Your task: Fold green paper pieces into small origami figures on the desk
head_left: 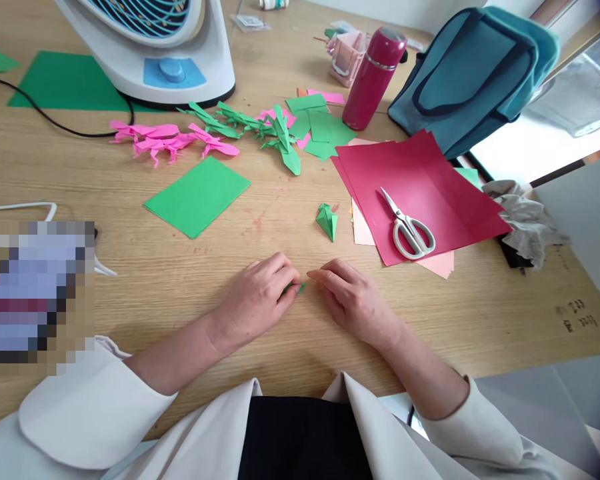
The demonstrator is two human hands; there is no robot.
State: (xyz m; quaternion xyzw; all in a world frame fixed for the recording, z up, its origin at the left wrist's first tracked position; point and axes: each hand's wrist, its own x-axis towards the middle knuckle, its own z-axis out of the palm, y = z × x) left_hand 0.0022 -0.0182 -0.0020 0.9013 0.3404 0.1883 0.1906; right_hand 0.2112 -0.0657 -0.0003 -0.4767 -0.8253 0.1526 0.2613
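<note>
My left hand (pixel 265 293) is closed in a pinch around a small piece of folded green paper (pixel 301 288), most of it hidden by the fingers. Just to the right, my right hand (pixel 353 300) has its thumb and fingers pressed together, its fingertips close to the paper's tip. Whatever those fingers may hold is too small or hidden to make out. Beyond both hands a small green folded paper piece (pixel 327 222) lies on the wooden table (pixel 260 207). A flat green paper sheet (pixel 197 197) rests farther left.
Pink folded paper figures (pixel 167 141) and green ones (pixel 283 140) lie at the back, before a white fan (pixel 200 73). White-handled scissors (pixel 410 230) rest on red paper sheets (pixel 450 193) at right. Behind stand a red flask (pixel 373 83) and teal bag (pixel 460 80). A blurred-out device (pixel 35 287) sits left.
</note>
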